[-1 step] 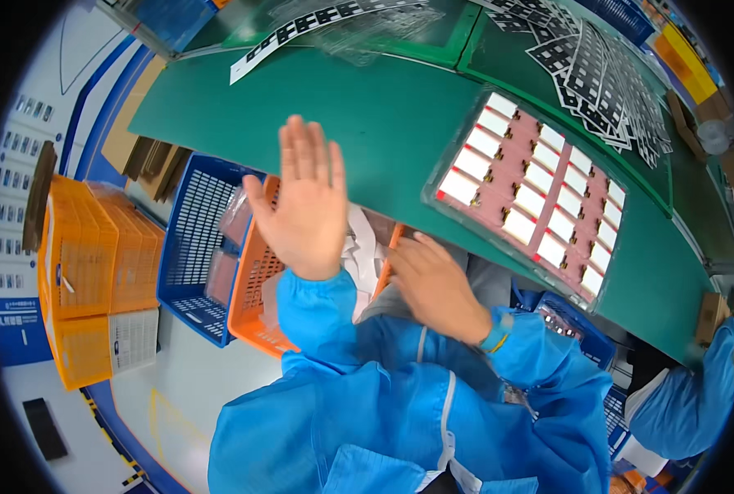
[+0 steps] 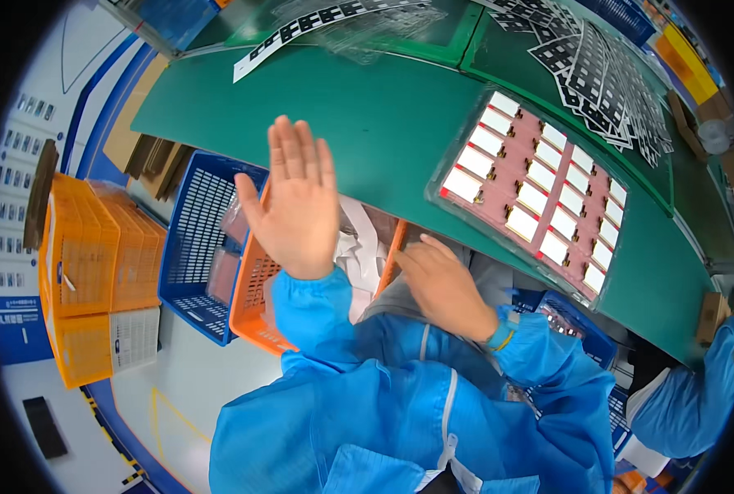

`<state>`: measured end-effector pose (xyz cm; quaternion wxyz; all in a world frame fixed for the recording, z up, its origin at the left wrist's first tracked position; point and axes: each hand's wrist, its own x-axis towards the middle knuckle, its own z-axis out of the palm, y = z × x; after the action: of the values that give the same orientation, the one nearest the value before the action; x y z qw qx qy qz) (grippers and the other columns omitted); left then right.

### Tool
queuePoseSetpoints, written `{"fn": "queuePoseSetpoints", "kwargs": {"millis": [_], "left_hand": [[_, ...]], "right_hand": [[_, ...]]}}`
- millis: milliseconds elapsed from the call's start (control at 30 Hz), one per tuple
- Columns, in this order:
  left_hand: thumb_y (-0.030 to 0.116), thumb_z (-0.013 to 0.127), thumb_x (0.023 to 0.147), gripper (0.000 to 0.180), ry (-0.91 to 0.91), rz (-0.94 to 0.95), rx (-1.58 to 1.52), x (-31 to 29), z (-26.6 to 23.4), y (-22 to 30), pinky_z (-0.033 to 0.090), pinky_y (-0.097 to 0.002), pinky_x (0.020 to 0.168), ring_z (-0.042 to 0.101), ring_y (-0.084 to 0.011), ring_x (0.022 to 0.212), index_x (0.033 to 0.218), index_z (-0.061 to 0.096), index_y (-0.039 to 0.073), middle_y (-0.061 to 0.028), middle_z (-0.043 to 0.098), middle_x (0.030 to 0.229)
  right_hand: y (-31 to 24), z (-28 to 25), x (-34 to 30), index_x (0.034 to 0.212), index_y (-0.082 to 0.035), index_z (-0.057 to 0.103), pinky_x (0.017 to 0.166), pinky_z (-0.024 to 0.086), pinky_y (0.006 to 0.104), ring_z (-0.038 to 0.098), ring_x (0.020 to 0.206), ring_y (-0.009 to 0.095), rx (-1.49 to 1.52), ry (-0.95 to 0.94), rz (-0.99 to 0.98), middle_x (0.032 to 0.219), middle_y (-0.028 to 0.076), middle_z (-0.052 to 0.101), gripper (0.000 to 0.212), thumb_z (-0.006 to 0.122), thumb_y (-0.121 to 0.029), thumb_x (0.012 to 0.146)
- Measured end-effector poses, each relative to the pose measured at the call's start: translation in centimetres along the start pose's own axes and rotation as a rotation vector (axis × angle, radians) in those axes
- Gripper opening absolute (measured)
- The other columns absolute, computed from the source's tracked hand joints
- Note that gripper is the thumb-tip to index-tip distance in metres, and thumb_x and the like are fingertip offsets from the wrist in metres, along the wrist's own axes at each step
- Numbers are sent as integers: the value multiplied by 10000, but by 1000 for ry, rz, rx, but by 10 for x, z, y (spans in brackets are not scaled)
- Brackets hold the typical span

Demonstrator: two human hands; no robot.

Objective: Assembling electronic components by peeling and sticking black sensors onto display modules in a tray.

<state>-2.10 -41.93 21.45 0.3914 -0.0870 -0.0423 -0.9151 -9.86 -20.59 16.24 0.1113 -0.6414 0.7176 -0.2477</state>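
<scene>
My left hand [image 2: 301,210] is raised above an orange basket [image 2: 256,317], palm up to view, with fingers stretched out and thumb apart. It holds nothing. Lower and to the right, my right hand [image 2: 447,288] shows its back, its fingers loosely extended beside the basket's right rim and near the table's front edge. Nothing shows in it, though its palm side is hidden. White paper strips [image 2: 359,255] lie inside the orange basket. On the green table [image 2: 383,123], to the right, sits a clear tray [image 2: 515,193] of white rectangular pieces on pink backing, in rows.
A blue basket [image 2: 194,247] with pink packs stands left of the orange one, beside stacked orange crates [image 2: 87,255]. Black-and-white patterned sheets [image 2: 589,82] pile at the far right, and a long strip [image 2: 301,29] lies at the back. A co-worker's blue sleeve [image 2: 684,403] shows at right.
My left hand has shifted slightly left, still spread. My right hand has moved a little right, away from the orange basket's rim.
</scene>
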Motion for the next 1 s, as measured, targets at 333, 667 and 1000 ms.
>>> {"fn": "queuePoseSetpoints", "kwargs": {"millis": [333, 667, 1000], "left_hand": [[39, 849, 751, 358, -479, 77, 1799, -72, -4, -17, 534, -313, 727, 641, -187, 886, 1092, 741, 50, -89, 629, 1061], [-19, 701, 894, 82, -180, 178, 2198, -76, -62, 75, 533, -359, 717, 685, -267, 827, 974, 710, -33, -140, 713, 911], [-14, 679, 800, 321, 183, -505, 2861, -80, -217, 168, 504, -471, 946, 564, -381, 1220, 1103, 710, 89, -169, 540, 1434]], "right_hand": [[-8, -31, -2, 1542, 40, 305, 1192, 325, 447, 462, 1401, 331, 1922, 170, 220, 1498, 247, 467, 600, 451, -314, 1080], [-24, -148, -81, 1321, 1, 630, 1059, 475, 381, 613, 1237, 244, 903, 133, 254, 1318, 152, 657, 354, 650, -104, 983], [261, -318, -48, 931, 28, 698, 688, 514, 355, 647, 752, 220, -251, 337, 563, 806, 123, 693, 241, 709, -209, 887]]}}
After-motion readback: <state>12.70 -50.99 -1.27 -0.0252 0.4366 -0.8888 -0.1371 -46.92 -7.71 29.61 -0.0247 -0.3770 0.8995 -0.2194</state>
